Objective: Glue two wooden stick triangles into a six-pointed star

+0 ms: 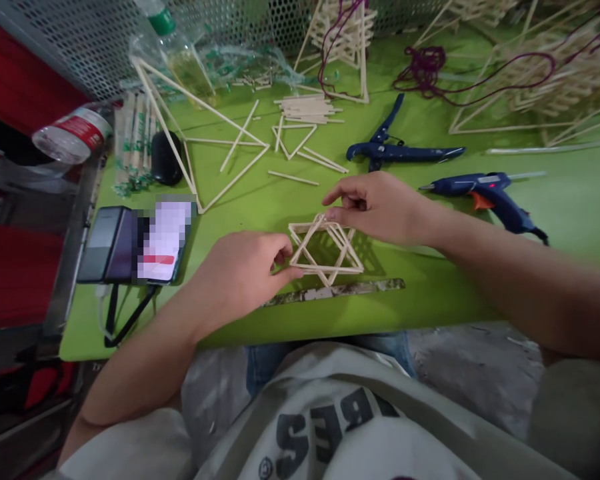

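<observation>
A small frame of thin wooden sticks [330,250], built from crossed triangles, stands on the green table [555,220] near its front edge. My left hand [243,270] pinches the frame's lower left corner with thumb and fingers closed. My right hand [375,207] reaches in from the right and pinches the top of the frame where sticks meet, its other fingers curled.
A blue glue gun [485,190] and blue cutters [397,150] lie behind my right hand. Loose sticks [305,107] and a large stick triangle [205,140] lie further back. A phone [140,243] sits at left. A ruler [335,292] lies along the table's front edge. Larger stick structures [540,87] with purple cord fill the back right.
</observation>
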### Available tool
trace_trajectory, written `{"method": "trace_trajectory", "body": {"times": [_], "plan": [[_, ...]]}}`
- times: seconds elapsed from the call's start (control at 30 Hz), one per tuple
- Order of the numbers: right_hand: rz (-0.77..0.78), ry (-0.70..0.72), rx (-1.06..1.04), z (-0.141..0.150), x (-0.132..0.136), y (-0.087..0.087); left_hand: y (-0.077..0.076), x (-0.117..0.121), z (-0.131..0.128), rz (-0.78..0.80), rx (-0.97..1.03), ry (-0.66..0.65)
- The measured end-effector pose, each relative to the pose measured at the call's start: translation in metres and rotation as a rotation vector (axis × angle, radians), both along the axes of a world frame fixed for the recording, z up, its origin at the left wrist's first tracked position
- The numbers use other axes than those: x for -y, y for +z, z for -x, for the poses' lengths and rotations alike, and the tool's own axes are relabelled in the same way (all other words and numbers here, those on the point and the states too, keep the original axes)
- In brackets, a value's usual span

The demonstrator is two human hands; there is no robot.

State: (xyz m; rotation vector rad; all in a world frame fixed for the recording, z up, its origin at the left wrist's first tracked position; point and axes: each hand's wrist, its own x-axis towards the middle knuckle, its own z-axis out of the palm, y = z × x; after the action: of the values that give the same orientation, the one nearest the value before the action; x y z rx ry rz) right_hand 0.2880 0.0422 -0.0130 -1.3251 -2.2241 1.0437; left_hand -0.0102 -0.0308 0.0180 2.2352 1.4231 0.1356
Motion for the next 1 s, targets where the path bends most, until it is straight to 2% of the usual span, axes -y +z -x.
{"method": "trace_trajectory", "body": {"times": [0.1, 0.17, 0.27, 0.37, 0.47, 0.53, 0.8, 0.9, 1.0], "plan": [[-0.087, -0.025, -0.071, -0.013, 0.007, 0.003, 0.003, 0.006, -0.002, -0.07, -0.037, -0.023], [-0.156, 0.008, -0.093, -0.022, 0.015, 0.009, 0.005, 0.009, -0.003, -0.112, -0.041, -0.029], [-0.252, 0.177, -0.049, -0.03, 0.03, 0.018, 0.008, 0.015, -0.004, -0.111, -0.055, -0.085], [-0.396, 0.34, 0.059, -0.029, 0.044, 0.018, 0.007, 0.018, -0.005, -0.111, -0.079, -0.153], [-0.537, 0.395, 0.142, -0.025, 0.053, 0.012, 0.005, 0.017, -0.006, -0.163, -0.093, -0.184], [-0.579, 0.412, 0.14, -0.023, 0.055, 0.008, 0.003, 0.016, -0.006, -0.181, -0.09, -0.21], [-0.602, 0.431, 0.131, -0.023, 0.053, 0.008, 0.006, 0.013, -0.011, -0.288, -0.091, -0.336], [-0.525, 0.414, 0.143, -0.025, 0.052, 0.013, 0.006, 0.012, -0.011, -0.299, -0.128, -0.352], [-0.384, 0.43, 0.119, -0.031, 0.048, 0.021, 0.004, 0.012, -0.008, -0.285, -0.131, -0.36]]}}
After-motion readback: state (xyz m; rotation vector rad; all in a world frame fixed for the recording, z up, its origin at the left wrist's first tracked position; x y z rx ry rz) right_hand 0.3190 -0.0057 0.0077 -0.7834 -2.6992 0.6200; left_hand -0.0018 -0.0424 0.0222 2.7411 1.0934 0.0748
